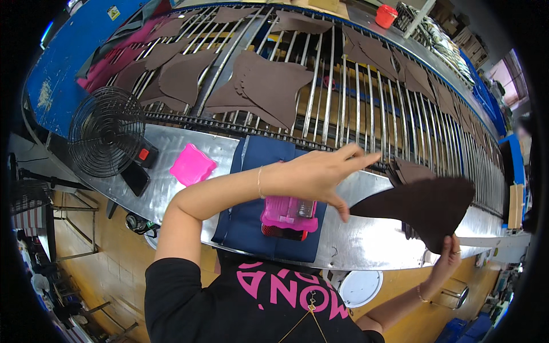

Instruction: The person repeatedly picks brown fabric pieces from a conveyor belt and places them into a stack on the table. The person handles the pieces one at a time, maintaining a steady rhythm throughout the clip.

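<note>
A dark brown, curved leather-like piece (430,207) hangs from my right hand (449,254), its lower edge pinched between thumb and fingers. Its pointed left tip comes close to the thumb of my left hand (320,174), which reaches across the bench with thumb and fingers spread and nothing between them. Behind the raised piece, more brown pieces (409,170) show on the metal bench (360,243); how many is hidden. Below my left wrist a pink plastic case (278,212) lies on a navy cloth (293,247), partly covered by my arm.
Beyond the bench runs a rack of metal rollers (357,108) bearing overlapping brown pieces (266,86). A black wire fan (107,134), a phone (135,178) and a bright pink tray-like item (193,166) occupy the left side. A red bucket (386,16) stands at the back.
</note>
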Demonstrator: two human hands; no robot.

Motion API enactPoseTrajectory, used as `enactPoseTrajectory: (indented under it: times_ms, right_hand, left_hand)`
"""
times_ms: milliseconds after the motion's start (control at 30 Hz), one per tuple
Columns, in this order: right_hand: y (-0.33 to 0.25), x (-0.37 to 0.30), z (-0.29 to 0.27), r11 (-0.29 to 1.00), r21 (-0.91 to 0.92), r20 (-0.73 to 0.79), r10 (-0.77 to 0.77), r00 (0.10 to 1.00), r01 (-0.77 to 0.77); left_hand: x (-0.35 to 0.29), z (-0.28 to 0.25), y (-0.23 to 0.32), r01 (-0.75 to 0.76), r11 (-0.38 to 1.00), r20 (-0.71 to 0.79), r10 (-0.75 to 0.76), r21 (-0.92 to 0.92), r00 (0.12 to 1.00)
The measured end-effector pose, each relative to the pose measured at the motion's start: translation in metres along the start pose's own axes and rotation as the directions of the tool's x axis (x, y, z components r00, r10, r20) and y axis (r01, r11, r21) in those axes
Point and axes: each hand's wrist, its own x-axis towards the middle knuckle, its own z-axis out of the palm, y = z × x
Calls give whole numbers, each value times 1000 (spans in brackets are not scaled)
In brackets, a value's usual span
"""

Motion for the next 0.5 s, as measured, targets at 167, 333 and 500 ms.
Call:
enactPoseTrajectory:
  times_ms: [167, 333, 500]
  right_hand:
    - [-82, 64, -1, 732, -467, 284, -407, 868, 496]
    - [-132, 107, 62, 550, -506, 395, -538, 745, 665]
    - [-167, 119, 94, 575, -605, 78, -646, 759, 551]
  left_hand:
    - [45, -32, -7, -46, 998, -186, 38, -39, 982]
    - [59, -38, -67, 62, 998, -202, -56, 23, 978]
    - [21, -64, -138, 209, 681, -241, -503, -702, 830]
